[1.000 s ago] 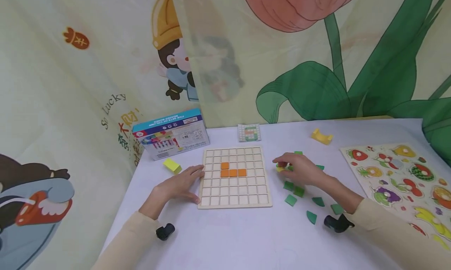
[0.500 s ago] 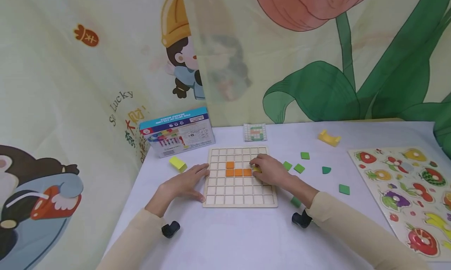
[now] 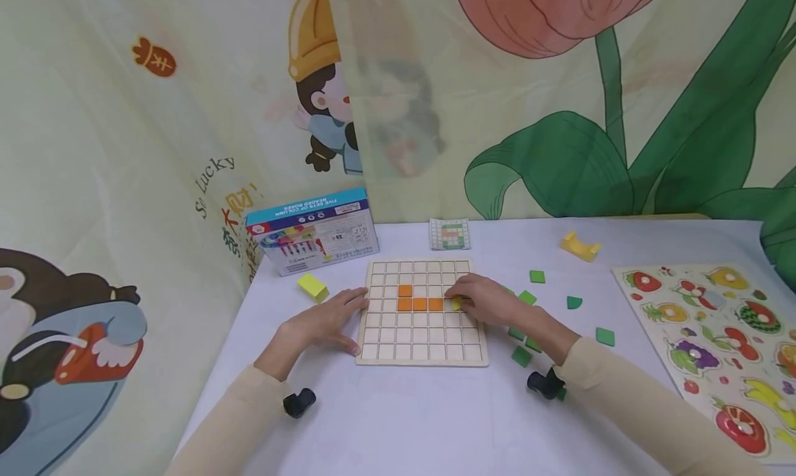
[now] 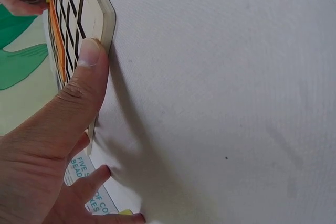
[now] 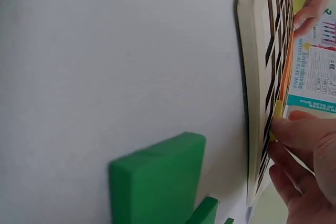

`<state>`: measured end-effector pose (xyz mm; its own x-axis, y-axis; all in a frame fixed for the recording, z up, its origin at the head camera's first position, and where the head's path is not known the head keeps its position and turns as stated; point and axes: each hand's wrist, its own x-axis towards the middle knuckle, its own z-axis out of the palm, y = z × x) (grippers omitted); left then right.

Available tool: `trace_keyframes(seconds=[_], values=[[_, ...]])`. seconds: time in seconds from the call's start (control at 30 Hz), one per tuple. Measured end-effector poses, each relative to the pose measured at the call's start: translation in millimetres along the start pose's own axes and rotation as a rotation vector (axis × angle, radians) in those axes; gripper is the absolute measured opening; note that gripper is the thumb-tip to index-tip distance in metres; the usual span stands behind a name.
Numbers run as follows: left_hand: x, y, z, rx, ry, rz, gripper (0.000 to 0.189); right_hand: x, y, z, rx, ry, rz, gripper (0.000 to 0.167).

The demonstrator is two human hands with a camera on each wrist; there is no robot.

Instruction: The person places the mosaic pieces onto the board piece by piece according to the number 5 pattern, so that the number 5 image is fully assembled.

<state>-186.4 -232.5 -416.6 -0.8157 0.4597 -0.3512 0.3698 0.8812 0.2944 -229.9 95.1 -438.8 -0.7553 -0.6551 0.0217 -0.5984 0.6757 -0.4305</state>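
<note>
A square wooden grid board (image 3: 423,359) lies on the white tabletop, with orange tiles (image 3: 420,304) forming an L in its cells. At the right end of their lower row, my right hand (image 3: 488,300) pinches a yellow tile (image 5: 278,109) between thumb and fingers, down at the board's surface. My left hand (image 3: 320,322) rests at the board's left edge, fingers spread and fairly straight. In the left wrist view its thumb (image 4: 89,56) lies on the board's near corner.
Several green tiles (image 3: 521,356) lie scattered right of the board, some under the right forearm. A patterned card (image 3: 450,234), a printed box (image 3: 317,238) and a yellow block (image 3: 313,288) are behind and left. A yellow bracket (image 3: 581,246) and fruit puzzle board (image 3: 703,379) sit right.
My right hand has moved left from the green tiles onto the board, carrying the yellow tile. Over the last half second it shifts only slightly. My left hand stays at the board's edge.
</note>
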Motion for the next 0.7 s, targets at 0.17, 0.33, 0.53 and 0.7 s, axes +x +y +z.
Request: trace_keyframes(seconds=[0.17, 0.33, 0.53, 0.7], values=[[1.0, 0.8, 0.4, 0.004, -0.001, -0.005, 0.089, -2.0, -2.0, 3.2, -0.026, 0.046, 0.063, 0.03], [-0.1, 2.2, 0.3, -0.011, 0.003, 0.002, 0.089, 2.0, -8.4, 8.1, -0.044, 0.08, 0.08, 0.031], [-1.0, 3.0, 0.4, -0.009, 0.004, 0.007, 0.088, 5.2, -14.2, 12.0, -0.027, 0.075, 0.126, 0.036], [-0.8, 2.7, 0.3, 0.007, 0.006, 0.007, 0.089, 4.8, -15.0, 12.9, -0.008, 0.085, 0.169, 0.035]])
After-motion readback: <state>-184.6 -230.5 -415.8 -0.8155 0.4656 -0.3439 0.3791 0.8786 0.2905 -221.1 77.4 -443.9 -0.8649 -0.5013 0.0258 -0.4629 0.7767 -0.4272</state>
